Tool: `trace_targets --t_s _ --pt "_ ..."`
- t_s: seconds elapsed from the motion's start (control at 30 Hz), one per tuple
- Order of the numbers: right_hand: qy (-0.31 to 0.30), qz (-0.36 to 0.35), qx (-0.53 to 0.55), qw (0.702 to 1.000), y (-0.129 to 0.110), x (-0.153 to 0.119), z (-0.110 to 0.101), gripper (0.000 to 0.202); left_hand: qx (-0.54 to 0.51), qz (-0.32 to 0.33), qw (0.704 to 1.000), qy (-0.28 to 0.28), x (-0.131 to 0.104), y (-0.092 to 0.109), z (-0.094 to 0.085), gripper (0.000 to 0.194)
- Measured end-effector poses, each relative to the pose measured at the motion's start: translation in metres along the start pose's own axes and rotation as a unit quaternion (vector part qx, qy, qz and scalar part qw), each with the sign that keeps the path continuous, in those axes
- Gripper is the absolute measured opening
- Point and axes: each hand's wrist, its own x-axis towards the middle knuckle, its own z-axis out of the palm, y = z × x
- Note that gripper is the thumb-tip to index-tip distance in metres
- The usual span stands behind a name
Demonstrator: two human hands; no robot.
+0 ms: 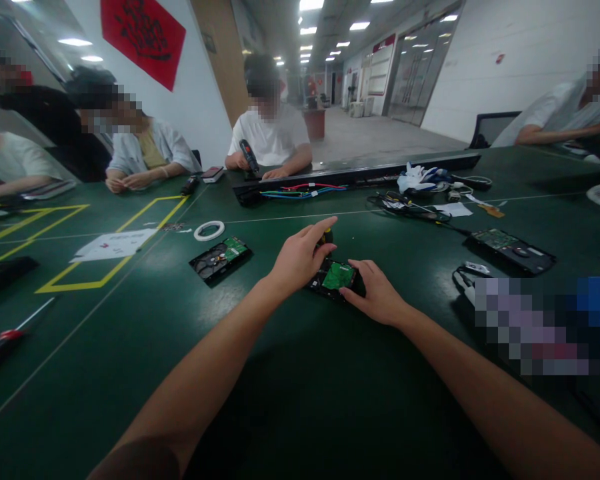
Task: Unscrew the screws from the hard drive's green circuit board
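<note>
A hard drive [339, 275] with a green circuit board lies on the green table in front of me. My right hand [377, 290] grips its right end, thumb at the near edge and fingers at the far edge. Over the drive's left end, my left hand [303, 257] holds a screwdriver [328, 235] with a yellow-and-black handle between thumb and fingers. The index finger points forward, and the tool's tip is hidden by the hand. Another hard drive [221, 259] rests to the left, beside a white ring [209, 231].
On the right are another hard drive [511, 250], tangled cables [405, 203] and a power strip partly blurred out. A long black bar [360, 175] with coloured wires lies across the back. A red-handled screwdriver [10, 340] is far left. Across the table, a person holds a power drill [249, 157].
</note>
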Motion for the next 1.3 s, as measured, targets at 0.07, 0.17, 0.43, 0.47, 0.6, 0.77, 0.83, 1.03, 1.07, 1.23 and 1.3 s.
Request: trace_targets --t_s 0.07,0.17,0.43,0.47,0.6,0.77,0.83,1.03,1.07,1.23,1.3 --pt "-0.004 0.008 0.001 1.000 -0.0019 0.0001 -0.0011 0.070 -0.009 0.001 1.000 -0.006 0.0003 0.0003 -0.0002 0.052" --pt "-0.007 0.013 0.000 1.000 -0.0046 0.0007 -0.0030 0.070 -0.021 0.001 1.000 -0.017 0.0007 -0.0001 0.0000 0.049" --pt "-0.002 0.006 -0.006 1.000 -0.0044 0.0013 -0.0023 0.068 -0.030 0.025 0.999 -0.022 0.0019 0.0027 -0.0023 0.041" --pt "0.000 0.005 -0.009 1.000 -0.0041 0.0014 -0.0019 0.068 -0.027 0.026 0.999 -0.020 0.0020 0.0031 -0.0027 0.040" --pt "0.002 -0.002 -0.013 1.000 -0.0033 0.0011 -0.0012 0.068 -0.023 0.023 0.999 -0.012 0.0024 0.0029 -0.0036 0.036" --pt "-0.003 0.002 -0.009 1.000 -0.0027 0.0003 -0.0016 0.069 -0.008 0.005 1.000 -0.006 0.0019 0.0017 -0.0038 0.032" --pt "-0.006 0.006 -0.010 1.000 -0.0031 0.0003 -0.0022 0.069 -0.005 0.000 1.000 -0.006 0.0015 0.0013 -0.0037 0.032" --pt "-0.011 0.008 -0.006 1.000 -0.0043 0.0003 -0.0034 0.068 -0.022 0.005 1.000 -0.004 0.0013 0.0007 -0.0032 0.034" --pt "-0.011 0.007 -0.008 1.000 -0.0044 0.0004 -0.0033 0.068 -0.023 0.006 1.000 -0.006 0.0013 0.0010 -0.0035 0.035" --pt "-0.005 0.004 -0.009 1.000 -0.0042 0.0002 -0.0023 0.069 -0.027 0.008 0.999 -0.020 0.0010 0.0018 -0.0049 0.043" --pt "-0.009 0.008 -0.005 1.000 -0.0041 0.0001 -0.0024 0.069 -0.029 0.008 0.999 -0.026 0.0007 0.0012 -0.0043 0.049"
